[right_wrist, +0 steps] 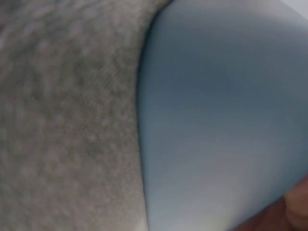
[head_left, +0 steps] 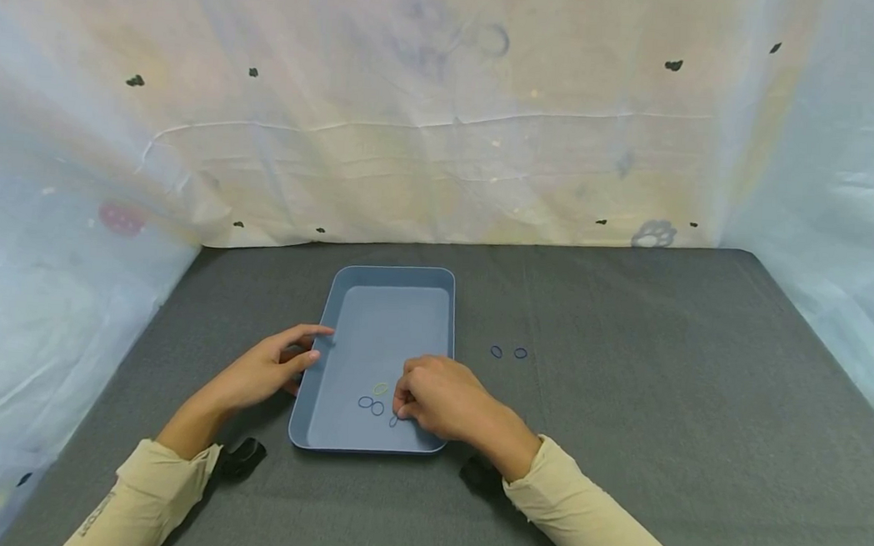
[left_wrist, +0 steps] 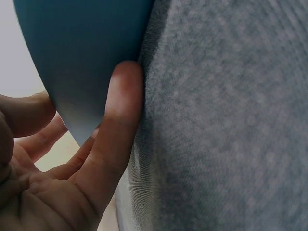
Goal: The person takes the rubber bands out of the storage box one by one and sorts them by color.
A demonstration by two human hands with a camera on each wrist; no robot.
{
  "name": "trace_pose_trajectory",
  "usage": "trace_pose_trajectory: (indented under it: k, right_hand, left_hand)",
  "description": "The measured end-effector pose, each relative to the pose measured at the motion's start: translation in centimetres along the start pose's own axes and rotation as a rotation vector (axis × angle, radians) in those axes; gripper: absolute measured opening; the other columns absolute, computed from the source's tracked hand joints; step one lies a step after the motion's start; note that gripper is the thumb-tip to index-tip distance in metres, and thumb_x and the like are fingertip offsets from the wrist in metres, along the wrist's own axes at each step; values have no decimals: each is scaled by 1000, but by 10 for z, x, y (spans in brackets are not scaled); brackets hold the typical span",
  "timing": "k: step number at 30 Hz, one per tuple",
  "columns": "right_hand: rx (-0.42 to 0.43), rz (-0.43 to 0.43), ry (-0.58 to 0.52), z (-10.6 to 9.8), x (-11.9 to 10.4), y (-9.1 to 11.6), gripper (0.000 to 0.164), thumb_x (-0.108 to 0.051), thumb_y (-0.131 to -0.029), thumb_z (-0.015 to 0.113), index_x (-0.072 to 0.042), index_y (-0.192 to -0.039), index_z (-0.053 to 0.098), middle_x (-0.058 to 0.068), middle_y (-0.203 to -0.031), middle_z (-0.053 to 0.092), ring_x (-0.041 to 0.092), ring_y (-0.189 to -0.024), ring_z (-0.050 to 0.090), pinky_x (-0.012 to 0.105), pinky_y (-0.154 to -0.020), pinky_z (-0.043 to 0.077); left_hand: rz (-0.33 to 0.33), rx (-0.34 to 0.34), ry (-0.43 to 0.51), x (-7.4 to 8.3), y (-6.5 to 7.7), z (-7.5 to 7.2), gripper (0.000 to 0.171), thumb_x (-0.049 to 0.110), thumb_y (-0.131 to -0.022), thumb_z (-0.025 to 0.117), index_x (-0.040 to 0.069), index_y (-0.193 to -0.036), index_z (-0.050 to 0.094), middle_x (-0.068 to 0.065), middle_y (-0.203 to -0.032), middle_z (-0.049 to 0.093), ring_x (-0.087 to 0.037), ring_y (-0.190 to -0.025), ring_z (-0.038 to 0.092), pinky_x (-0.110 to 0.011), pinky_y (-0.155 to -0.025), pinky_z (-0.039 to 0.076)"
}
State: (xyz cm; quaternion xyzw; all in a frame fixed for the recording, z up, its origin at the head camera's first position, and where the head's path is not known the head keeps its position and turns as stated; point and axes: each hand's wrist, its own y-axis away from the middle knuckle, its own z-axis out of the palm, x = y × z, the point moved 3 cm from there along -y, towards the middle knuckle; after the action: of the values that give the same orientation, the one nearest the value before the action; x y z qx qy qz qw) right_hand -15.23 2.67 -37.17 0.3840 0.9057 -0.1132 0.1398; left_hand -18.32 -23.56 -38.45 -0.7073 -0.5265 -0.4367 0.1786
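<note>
A shallow blue-grey tray [head_left: 392,324] lies on the grey cloth. At its left side my left hand [head_left: 269,367] holds the wall, with fingers over the rim and others against the outside; the left wrist view shows a finger [left_wrist: 126,91] along the outer wall. My right hand [head_left: 440,397] reaches over the right rim, fingers curled, pinching a small dark rubber band [head_left: 394,421] near the tray floor. Beside it in the tray lie a yellow band [head_left: 381,389] and two blue bands [head_left: 371,405]. The right wrist view shows mostly the tray's outer wall [right_wrist: 216,110]; the fingertips are hidden there.
Two dark blue bands [head_left: 509,353] lie on the grey cloth [head_left: 625,385] to the right of the tray. Pale printed sheets [head_left: 445,140] hang behind and along both sides of the table. Black straps [head_left: 244,459] sit at both wrists.
</note>
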Motion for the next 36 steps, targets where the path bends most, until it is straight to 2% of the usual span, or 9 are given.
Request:
trace_pose_trajectory:
  k: [7,23,28,36]
  right_hand:
    - [20,3,10,-4,1,2,13,-26,-87,78,-24,-75,72,-13,-77,58,3,-73,50,21,-67,46]
    - [90,44,-56,-26,5,10,7,-21,-85,80,-23,-79,76,-13,-81,60,3,-74,52,20,-65,45]
    - [122,71,-67,-34,12,13,8,-19,-85,80,-23,-80,76,-15,-83,61,4,-78,53,20,-65,46]
    - [119,160,-104,-51,28,18,5,-21,-88,77,-21,-83,76,-13,-86,61,5,-79,54,22,-66,46]
  left_hand:
    - [3,3,9,0,-1,0,50,31,-105,50,15,-151,39,-26,-146,41,-41,-123,55,-36,-76,60]
    - [19,-3,23,3,0,-1,49,27,-105,51,14,-151,38,-25,-144,42,-37,-119,56,-38,-76,60]
    - [28,-10,27,3,0,-1,50,27,-105,52,14,-151,38,-25,-143,42,-36,-116,58,-38,-75,60]
    - [25,-13,24,0,-1,-1,51,30,-105,52,14,-152,38,-26,-144,42,-38,-119,57,-37,-75,60]
